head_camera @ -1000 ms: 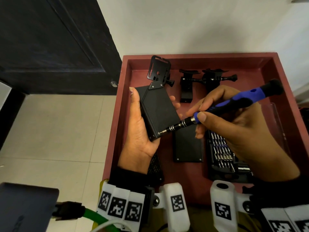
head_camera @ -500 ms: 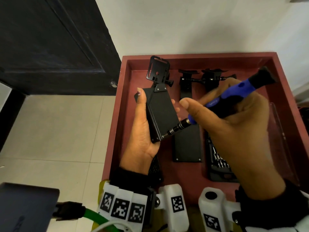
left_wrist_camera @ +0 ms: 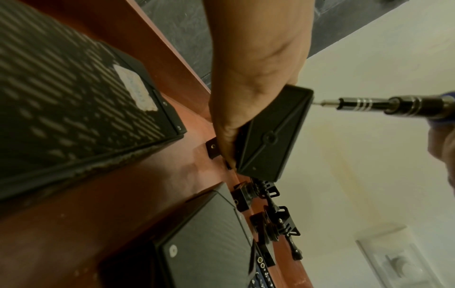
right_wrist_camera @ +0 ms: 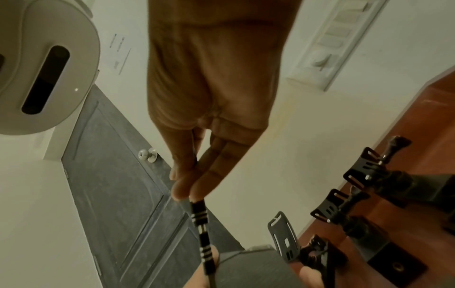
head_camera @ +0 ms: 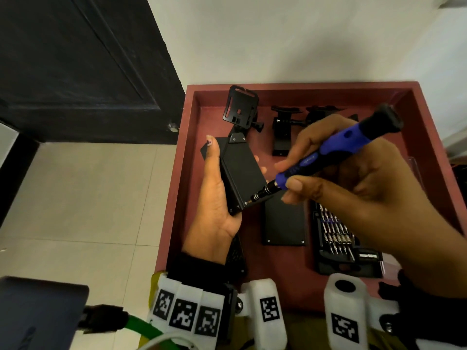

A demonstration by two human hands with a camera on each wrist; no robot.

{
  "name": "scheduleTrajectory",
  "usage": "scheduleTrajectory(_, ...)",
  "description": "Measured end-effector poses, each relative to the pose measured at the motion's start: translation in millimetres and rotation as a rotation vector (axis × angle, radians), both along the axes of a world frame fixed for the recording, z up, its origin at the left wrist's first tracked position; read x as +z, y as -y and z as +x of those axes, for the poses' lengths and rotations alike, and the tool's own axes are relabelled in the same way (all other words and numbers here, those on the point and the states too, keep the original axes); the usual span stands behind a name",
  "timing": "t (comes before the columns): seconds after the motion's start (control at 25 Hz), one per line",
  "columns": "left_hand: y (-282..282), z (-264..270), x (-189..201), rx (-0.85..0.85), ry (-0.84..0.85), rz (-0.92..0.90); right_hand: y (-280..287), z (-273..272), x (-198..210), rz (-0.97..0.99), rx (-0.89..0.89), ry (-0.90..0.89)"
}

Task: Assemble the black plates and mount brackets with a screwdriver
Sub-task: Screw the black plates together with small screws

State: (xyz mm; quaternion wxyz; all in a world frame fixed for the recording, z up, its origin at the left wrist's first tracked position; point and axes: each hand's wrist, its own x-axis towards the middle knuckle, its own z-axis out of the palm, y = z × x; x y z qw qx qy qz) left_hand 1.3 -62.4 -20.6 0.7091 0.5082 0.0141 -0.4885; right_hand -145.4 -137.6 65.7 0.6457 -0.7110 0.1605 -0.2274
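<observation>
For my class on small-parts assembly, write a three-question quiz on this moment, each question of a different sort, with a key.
1. True or false: the left hand holds the black plate with a mount bracket fixed at its far end.
2. Which corner of that plate does the screwdriver tip meet? A) far left B) near right C) far right
3. Fill in: a second plate lies flat in the red ____.

Key
1. True.
2. B; the right hand grips the blue handle.
3. tray, left of the bit set.
</observation>
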Motion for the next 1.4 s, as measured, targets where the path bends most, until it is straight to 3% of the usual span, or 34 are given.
scheduleTrajectory(0.28,0.6,-3.5,2.7,0.008,0.062,0.007,-9.9,11.4,-11.0,-0.162,-0.452,-0.108)
scheduleTrajectory(0.36,1.4,-4.7,4.7,-0.001,0.066,0.009,-10.7,13.0,-14.9,-0.212,-0.512,-0.111)
scheduleTrajectory(0.44,2.2,-6.0,7.4,0.003,0.069,0.012,-11.3,14.4,-17.3,-0.194,-0.486,-0.052)
scheduleTrajectory(0.56,1.3,-5.0,4.7,0.013,0.067,0.007,-11.3,14.8,-16.8,-0.095,-0.297,0.083)
scheduleTrajectory(0.76,-1.5,-1.7,1.0,0.012,0.035,-0.001,-2.2,3.5,-6.0,0.075,-0.011,0.004)
scheduleTrajectory(0.92,-2.0,-1.1,4.8,0.031,0.069,0.027,-3.2,5.8,-4.9,0.079,-0.13,-0.053)
scheduleTrajectory(1.24,-1.1,-3.0,3.9,0.026,0.101,0.022,-11.5,14.8,-15.4,-0.185,-0.474,-0.168)
scheduleTrajectory(1.4,-0.5,-3.3,5.6,0.024,0.099,0.016,-12.4,18.4,-18.9,-0.176,-0.403,0.061)
